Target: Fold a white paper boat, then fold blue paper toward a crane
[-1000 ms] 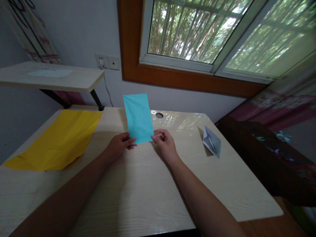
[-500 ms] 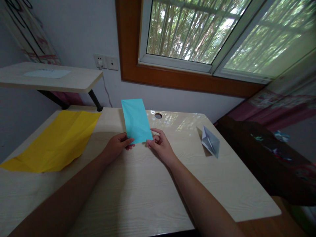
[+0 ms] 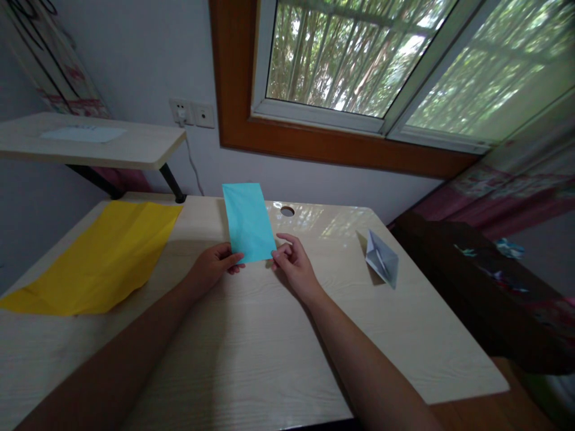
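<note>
A light blue rectangle of paper [image 3: 250, 222] is held up above the table, its far end raised against the wall behind. My left hand [image 3: 218, 263] pinches its near left corner, thumb on top and fingers beneath. At the near right corner, my right hand [image 3: 294, 263] grips the edge between thumb and fingers, with the index finger stretched out beside the paper. To the right on the table stands a folded grey-white paper piece [image 3: 381, 258], creased to a point.
A big yellow sheet [image 3: 103, 257] lies on the pale wooden table [image 3: 269, 359] at the left. Behind it a raised shelf [image 3: 139, 146] on black legs carries a white paper [image 3: 83, 133]. The table has a round cable hole [image 3: 287, 211] near its back edge.
The blue paper has dipped very slightly, and the right thumb has shifted a little at its corner. Both hands otherwise keep their places.
</note>
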Available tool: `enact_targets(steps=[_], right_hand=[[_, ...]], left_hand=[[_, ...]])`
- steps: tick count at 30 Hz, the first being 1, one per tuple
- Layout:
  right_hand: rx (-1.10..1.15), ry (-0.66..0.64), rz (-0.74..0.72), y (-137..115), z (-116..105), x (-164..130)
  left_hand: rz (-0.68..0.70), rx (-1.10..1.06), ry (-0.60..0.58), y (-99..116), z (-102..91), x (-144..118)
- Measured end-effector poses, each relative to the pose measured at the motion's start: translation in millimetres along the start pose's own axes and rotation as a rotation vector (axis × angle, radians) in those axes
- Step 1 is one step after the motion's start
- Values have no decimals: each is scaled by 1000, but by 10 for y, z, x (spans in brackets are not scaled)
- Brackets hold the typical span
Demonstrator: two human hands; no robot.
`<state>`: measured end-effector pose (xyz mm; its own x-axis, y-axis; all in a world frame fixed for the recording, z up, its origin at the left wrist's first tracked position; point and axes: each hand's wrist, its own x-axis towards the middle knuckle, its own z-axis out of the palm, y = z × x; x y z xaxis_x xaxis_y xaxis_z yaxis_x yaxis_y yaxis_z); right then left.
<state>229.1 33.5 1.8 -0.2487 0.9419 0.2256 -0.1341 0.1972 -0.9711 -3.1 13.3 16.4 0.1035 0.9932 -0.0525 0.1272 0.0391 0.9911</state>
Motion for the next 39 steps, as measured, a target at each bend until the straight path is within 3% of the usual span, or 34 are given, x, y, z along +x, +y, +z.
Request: enact_targets(steps=[8, 17, 21, 25, 39], right_hand=[[-37, -57, -22, -2, -28, -4], [-49, -236, 10, 15, -24, -54], [-10, -238, 22, 18, -21, -55], [27, -194, 40, -5, -16, -50], [56, -219, 45, -2, -13, -55]], left_hand=[[9, -42, 31, -14, -12, 9], [-66, -597, 206, -78, 0, 107], [-153, -770, 199, 10, -38, 115], [-136, -775, 162, 61, -82, 125], [-156, -808, 203, 22, -56, 121]])
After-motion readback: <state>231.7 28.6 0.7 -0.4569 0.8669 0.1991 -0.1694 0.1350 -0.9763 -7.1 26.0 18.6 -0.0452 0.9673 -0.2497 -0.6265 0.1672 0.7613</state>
